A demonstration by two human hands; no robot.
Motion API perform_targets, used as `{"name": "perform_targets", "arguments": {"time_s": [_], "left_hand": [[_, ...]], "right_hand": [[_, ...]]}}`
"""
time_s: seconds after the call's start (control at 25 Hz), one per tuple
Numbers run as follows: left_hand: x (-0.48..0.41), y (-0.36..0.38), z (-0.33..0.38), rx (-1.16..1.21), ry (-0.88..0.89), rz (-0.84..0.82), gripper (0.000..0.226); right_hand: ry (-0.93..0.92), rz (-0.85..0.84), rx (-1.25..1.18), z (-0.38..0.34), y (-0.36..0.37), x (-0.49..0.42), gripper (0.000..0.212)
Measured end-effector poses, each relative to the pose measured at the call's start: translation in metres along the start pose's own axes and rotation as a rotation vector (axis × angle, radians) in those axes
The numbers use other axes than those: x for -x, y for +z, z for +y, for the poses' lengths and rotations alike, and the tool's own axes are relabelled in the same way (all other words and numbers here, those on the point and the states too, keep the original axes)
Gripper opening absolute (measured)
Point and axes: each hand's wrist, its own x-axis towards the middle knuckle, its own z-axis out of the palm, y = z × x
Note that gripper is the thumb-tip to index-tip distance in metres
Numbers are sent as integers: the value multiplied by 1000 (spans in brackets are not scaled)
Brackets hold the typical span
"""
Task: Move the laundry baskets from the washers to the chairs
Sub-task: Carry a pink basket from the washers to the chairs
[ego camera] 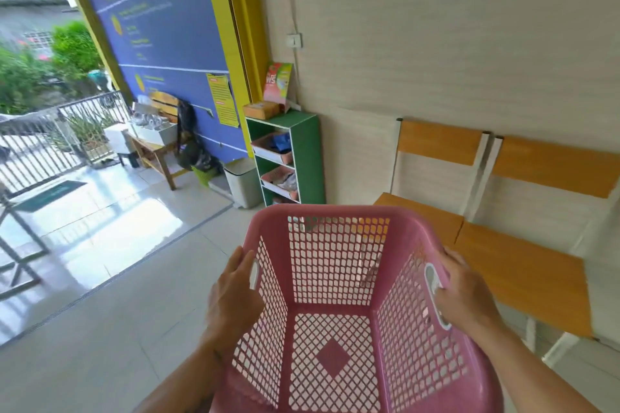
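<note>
An empty pink laundry basket with latticed walls fills the lower middle of the head view, held off the floor. My left hand grips its left rim by the handle slot. My right hand grips the right rim, fingers through the handle opening. Two wooden chairs with white frames stand against the wall at right: the nearer chair just right of the basket, the farther chair partly hidden behind the basket's far rim. Both seats are bare. No washer is in sight.
A green shelf unit with trays stands left of the chairs, a grey bin beside it. A wooden bench with tubs sits by the blue wall. Tiled floor stretches left to an open doorway and railing.
</note>
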Motion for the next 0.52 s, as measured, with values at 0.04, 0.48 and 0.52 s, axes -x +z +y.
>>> {"name": "perform_targets", "arguments": {"time_s": [0.04, 0.48, 0.52], "left_hand": [[-27, 7, -7, -4, -9, -8, 67], [-277, 53, -78, -23, -57, -56, 60], [-298, 60, -87, -15, -62, -61, 61]], "right_hand": [[-5, -2, 2, 0, 14, -29, 76], [-16, -30, 33, -36, 122, -268, 64], [5, -44, 49, -38, 135, -283, 70]]}}
